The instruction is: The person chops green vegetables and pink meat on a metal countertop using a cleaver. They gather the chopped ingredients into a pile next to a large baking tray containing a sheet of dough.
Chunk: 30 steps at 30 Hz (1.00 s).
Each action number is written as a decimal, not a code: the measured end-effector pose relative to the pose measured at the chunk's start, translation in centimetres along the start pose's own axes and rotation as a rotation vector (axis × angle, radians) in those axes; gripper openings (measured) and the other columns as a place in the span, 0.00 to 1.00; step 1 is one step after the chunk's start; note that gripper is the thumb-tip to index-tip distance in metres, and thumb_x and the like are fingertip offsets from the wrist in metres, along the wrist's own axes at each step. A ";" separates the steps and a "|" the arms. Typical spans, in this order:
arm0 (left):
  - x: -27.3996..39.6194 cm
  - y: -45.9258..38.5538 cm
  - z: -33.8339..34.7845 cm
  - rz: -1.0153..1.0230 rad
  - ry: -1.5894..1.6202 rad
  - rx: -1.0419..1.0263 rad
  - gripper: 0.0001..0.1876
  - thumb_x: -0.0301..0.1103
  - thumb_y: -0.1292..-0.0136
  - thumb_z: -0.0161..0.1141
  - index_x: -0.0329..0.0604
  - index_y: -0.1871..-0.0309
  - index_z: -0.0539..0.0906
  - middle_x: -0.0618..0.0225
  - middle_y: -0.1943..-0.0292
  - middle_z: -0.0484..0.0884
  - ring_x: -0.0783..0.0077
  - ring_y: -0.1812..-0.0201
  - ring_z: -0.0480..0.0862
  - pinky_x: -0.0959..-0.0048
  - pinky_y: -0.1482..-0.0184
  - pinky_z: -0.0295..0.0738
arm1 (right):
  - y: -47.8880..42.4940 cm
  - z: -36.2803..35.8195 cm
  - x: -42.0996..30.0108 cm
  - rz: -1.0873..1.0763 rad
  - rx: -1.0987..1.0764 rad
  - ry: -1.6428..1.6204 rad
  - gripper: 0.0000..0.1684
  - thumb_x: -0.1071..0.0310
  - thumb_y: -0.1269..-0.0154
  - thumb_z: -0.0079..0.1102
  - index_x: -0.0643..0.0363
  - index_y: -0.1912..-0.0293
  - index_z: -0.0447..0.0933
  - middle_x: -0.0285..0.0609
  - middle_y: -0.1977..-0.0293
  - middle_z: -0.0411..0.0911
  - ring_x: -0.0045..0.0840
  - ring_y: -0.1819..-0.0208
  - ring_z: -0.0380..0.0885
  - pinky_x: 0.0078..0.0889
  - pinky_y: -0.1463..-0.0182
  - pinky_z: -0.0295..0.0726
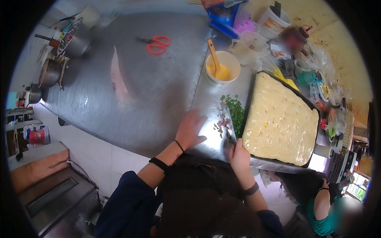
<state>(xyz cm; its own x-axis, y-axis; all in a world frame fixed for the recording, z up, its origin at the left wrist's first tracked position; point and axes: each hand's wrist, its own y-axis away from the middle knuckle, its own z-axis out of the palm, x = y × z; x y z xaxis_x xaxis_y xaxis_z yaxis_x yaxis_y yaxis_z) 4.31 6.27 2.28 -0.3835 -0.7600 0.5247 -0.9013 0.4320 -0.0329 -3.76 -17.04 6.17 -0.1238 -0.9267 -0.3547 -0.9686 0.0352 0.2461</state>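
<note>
My left hand [192, 129] is spread over the steel table, its fingers apart and slightly blurred, with nothing in it. My right hand [240, 156] grips the end of a knife, whose broad blade [229, 119] points away from me. Small reddish-brown chopped pieces [221, 123] lie along the blade's left side. Chopped green onion [235, 113] is heaped between the blade and a dark baking tray [319, 119]. Dimpled, glossy dough [281, 122] fills the tray. Beyond the onion stands a white tub [223, 67] holding yellow liquid and a wooden-handled utensil [212, 50].
Red-handled scissors [158, 44] and a pale, elongated piece of material [118, 77] lie on the steel table [148, 119]. Clear jugs [251, 46], a white bucket [273, 22] and plastic bags stand behind the tray. Metal pots [74, 38] line the left edge. Another person [321, 202] is at lower right.
</note>
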 end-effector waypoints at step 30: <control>-2.0 0.0 2.5 0.164 0.066 0.306 0.16 0.26 0.50 0.60 0.46 0.54 0.82 0.57 0.50 0.79 0.52 0.47 0.77 0.56 0.46 0.72 | 0.0 0.5 -1.6 -0.065 -0.051 0.014 0.23 0.66 0.37 0.54 0.68 0.45 0.67 0.53 0.73 0.79 0.46 0.72 0.81 0.49 0.70 0.79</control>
<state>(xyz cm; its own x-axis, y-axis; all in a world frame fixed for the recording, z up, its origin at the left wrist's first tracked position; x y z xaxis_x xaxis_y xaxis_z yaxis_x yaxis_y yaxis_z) 4.52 6.53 -0.90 -0.5233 -0.6553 0.5447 -0.8513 0.3725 -0.3696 -3.69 -15.38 6.25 -0.0576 -0.9317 -0.3586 -0.9621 -0.0441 0.2692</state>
